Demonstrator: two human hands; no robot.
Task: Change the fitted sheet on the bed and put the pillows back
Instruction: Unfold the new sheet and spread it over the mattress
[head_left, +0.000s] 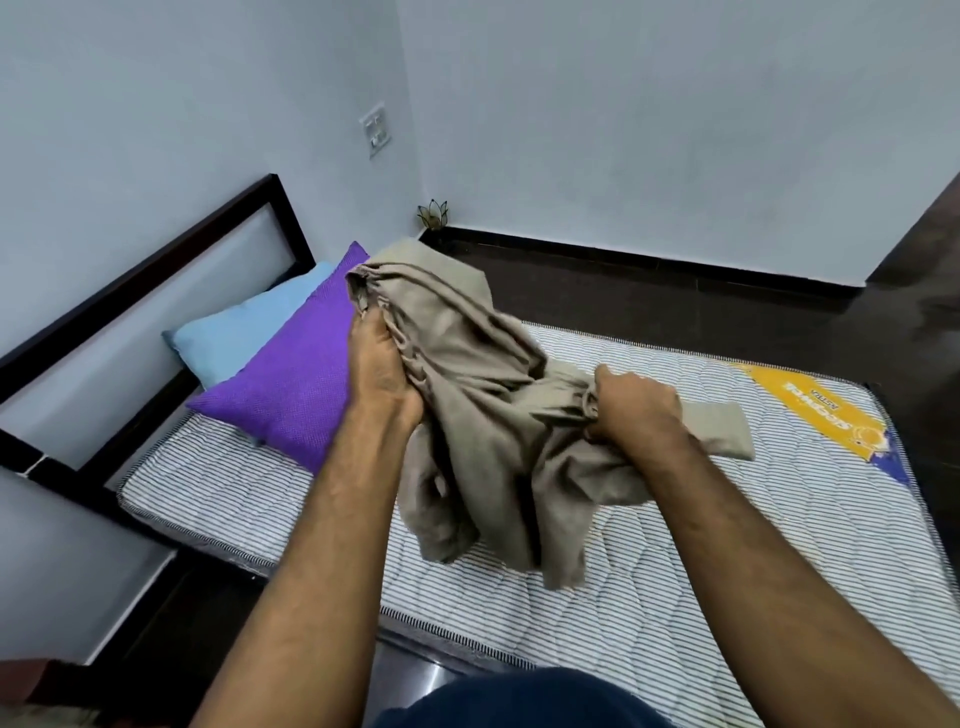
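A bunched beige fitted sheet (483, 395) hangs between my hands above the bare striped mattress (675, 571). My left hand (382, 369) grips its gathered edge high up, near the purple pillow. My right hand (636, 410) grips another fold lower and to the right. The sheet's loose end droops onto the mattress. A purple pillow (291, 389) and a light blue pillow (249, 327) lie at the head of the bed, the purple one overlapping the blue. A small folded beige piece (722, 428) lies flat on the mattress behind my right hand.
A dark headboard frame (156, 270) stands at the left against the wall. A yellow label (821, 410) marks the mattress's far corner. Dark floor surrounds the bed; a small lotus-shaped holder (432, 213) sits in the room's corner. A switch plate (375, 130) is on the wall.
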